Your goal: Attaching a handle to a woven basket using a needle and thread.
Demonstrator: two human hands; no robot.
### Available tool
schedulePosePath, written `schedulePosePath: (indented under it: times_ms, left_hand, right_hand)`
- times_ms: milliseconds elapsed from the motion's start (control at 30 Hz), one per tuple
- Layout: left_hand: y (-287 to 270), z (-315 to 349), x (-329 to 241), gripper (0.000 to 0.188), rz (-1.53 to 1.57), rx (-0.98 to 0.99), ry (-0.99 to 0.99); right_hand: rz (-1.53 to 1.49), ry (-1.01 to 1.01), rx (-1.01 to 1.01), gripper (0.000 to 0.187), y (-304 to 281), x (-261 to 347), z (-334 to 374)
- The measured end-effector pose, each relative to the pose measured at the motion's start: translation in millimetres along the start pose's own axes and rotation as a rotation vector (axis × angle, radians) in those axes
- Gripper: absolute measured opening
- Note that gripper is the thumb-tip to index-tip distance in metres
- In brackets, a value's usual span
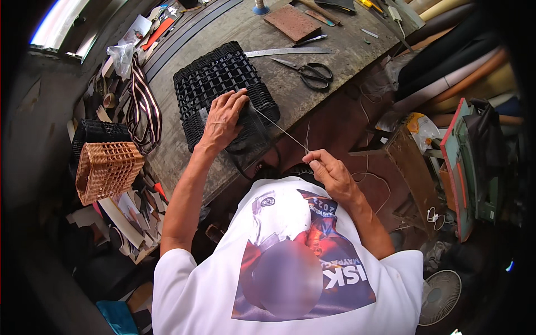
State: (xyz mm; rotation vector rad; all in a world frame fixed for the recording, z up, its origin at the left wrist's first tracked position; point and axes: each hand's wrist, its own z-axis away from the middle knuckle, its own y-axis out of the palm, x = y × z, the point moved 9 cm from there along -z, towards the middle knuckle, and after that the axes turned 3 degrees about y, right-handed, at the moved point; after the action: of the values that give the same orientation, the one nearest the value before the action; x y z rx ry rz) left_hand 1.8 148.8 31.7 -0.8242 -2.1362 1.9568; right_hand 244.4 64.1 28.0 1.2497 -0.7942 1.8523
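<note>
A black woven basket (223, 70), its weave open in a grid of gaps, lies at the near edge of the worktable. My left hand (225, 120) grips its near side, fingers bent together over the weave. A thin pale thread (283, 132) runs taut from the basket, beside that hand, down to the right. Its other end is pinched between the thumb and fingers of my right hand (331, 173), held off the table's edge. Dark strap-like material (254, 134) hangs from the basket's near side. Whether a needle is on the thread cannot be made out.
Black-handled scissors (315, 75) and a metal ruler (290, 51) lie on the worktable (357, 58), behind them a reddish-brown block (292, 22). A tan woven basket (109, 170) stands left, near hanging striped straps (143, 106). Material rolls (446, 84) lean right; a fan (441, 297) sits low right.
</note>
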Motion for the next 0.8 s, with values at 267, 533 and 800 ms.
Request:
schedulePosePath:
  times_ms: [267,533,800]
  left_hand:
    - [29.6,8.8,-5.0,0.097,0.003,-0.068,-0.021]
    - [38.3,18.2,-3.3,0.095,0.058,-0.063,-0.047]
    - [15.7,8.2,-55.5,0.029,0.248,-0.131,0.321]
  right_hand:
    - [-0.310,0.332,0.200,0.022,39.1,-2.8,32.4]
    - [0.031,0.122,0.186,0.017,65.2,42.6,59.3]
    - [0.613,-0.255,-0.325,0.008,30.9,119.7,100.8]
